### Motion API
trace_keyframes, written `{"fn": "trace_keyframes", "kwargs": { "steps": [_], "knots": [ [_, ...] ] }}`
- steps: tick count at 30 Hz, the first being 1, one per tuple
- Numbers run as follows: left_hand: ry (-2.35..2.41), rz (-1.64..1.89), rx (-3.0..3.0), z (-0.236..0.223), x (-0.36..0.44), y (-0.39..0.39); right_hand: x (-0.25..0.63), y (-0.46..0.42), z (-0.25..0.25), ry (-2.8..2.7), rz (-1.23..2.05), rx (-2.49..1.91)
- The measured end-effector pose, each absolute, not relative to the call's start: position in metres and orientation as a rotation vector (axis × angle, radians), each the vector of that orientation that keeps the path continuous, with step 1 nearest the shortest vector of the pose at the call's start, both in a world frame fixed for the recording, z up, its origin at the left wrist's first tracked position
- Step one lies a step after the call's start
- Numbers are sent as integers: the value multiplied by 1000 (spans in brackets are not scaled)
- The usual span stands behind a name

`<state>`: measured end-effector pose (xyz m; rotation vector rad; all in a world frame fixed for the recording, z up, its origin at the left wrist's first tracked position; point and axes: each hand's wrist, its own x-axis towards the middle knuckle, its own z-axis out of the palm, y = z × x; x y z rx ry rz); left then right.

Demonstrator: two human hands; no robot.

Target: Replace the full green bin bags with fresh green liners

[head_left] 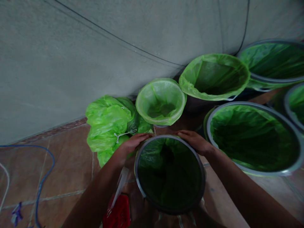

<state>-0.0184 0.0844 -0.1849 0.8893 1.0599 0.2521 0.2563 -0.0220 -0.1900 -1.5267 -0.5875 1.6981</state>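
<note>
A round bin (201, 177) with a grey rim and a dark green bag lining stands right in front of me. My left hand (136, 142) rests against the bin's far left side, fingers extended along the outside just below the rim. On the far right side my right hand (195, 142) does the same, so the bin is held between both hands. Shadow hides the bottom of its inside. Beyond my left hand lies a pile of bright green plastic bags (109, 120), some tied with white string. Past the bin's far edge is a smaller bucket (161, 118) lined with a light green bag.
More lined bins stand to the right: one along the wall (209, 57), a large grey-rimmed bin (251, 169), and others at the edge. A red object (120, 210) lies at lower left near my arm. A blue cable (42, 180) crosses the tiled floor (68, 158).
</note>
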Motion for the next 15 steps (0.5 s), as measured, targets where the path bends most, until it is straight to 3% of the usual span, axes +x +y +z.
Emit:
{"fn": "trace_keyframes", "kwargs": {
  "steps": [8,15],
  "knots": [
    [1245,472,708,-183,-59,10,250,-89,-192,-242,1413,-1680],
    [1422,564,847,-201,-27,33,240,-101,-194,-131,1307,-1624]
  ]
}}
